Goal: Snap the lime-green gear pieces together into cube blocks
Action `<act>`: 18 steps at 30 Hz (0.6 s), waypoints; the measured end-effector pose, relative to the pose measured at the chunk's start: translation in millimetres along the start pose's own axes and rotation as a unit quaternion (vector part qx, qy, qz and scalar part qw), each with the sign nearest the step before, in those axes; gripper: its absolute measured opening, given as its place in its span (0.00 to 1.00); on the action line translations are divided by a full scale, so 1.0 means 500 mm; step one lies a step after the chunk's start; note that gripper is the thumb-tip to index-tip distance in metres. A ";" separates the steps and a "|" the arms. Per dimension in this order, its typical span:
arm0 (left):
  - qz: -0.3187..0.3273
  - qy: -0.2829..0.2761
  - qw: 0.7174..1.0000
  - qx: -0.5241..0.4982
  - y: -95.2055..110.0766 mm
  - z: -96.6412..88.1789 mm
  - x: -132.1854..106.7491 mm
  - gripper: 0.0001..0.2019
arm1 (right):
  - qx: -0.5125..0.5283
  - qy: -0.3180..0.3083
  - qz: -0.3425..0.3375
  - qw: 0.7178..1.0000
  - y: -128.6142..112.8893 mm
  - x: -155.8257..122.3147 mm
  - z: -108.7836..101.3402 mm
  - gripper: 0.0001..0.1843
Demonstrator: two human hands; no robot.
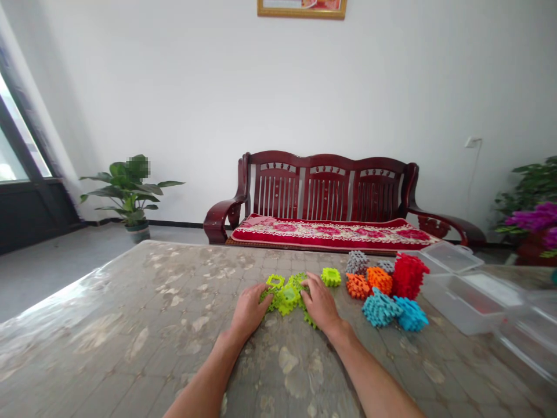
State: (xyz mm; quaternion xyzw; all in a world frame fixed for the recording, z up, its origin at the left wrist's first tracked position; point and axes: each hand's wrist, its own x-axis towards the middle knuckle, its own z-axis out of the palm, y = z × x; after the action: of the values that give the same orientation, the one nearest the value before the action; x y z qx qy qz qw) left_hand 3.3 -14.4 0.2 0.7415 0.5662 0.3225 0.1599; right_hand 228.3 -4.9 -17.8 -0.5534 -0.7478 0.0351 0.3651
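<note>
Both hands rest on the marbled bench (143, 325), closing in on a cluster of lime-green toothed blocks (288, 297) that lies between them, just past the middle of the bench top. The left hand (249, 310) lies palm down at nine o'clock of the cluster, its fingertips curled against the green pieces there; its grip presses on them rather than wrapping around any one piece. The right hand (321, 302) sits at three o'clock of the cluster, fingers bent over the blocks on that side, with green teeth showing under its palm; whether this grip fully encloses a piece I cannot tell. A single green block (331, 277) stands apart at about one o'clock from the right hand. Further toward three o'clock are piles of the same toy: grey blocks (357, 262), orange blocks (369, 282), a red stack (408, 275) and blue blocks (394, 310) nearest the bench edge. Beyond them, clear plastic boxes (470, 299) sit on the bench. At twelve o'clock, behind the bench, a dark wooden sofa (331, 191) with a red cushion stands against the wall.
</note>
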 end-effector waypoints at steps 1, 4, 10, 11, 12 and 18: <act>0.003 0.005 1.000 0.009 0.002 -0.001 -0.001 0.12 | 0.006 0.009 -0.003 1.000 0.001 0.000 0.000 0.13; 0.014 0.023 0.998 0.059 0.012 -0.005 -0.005 0.13 | 0.024 0.036 -0.009 0.999 0.002 -0.001 -0.001 0.12; -0.001 0.019 0.993 0.120 0.028 -0.010 -0.008 0.11 | 0.064 0.069 -0.017 0.995 -0.009 -0.002 -0.014 0.12; -0.004 0.017 0.993 0.120 0.029 -0.011 -0.007 0.11 | 0.072 0.069 -0.025 0.995 -0.014 -0.003 -0.018 0.12; -0.005 0.015 0.993 0.119 0.030 -0.011 -0.007 0.11 | 0.080 0.066 -0.036 0.994 -0.021 -0.004 -0.022 0.12; -0.010 0.013 0.999 0.042 0.024 -0.010 -0.006 0.20 | 0.105 -0.003 -0.085 0.991 -0.050 -0.013 -0.035 0.15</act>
State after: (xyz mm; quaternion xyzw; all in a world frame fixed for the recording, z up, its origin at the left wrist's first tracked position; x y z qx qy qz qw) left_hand 8.5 -21.7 10.3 0.7377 0.5888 0.3060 0.1246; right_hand 219.4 -26.1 2.9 -0.4463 -0.7851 0.0842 0.4210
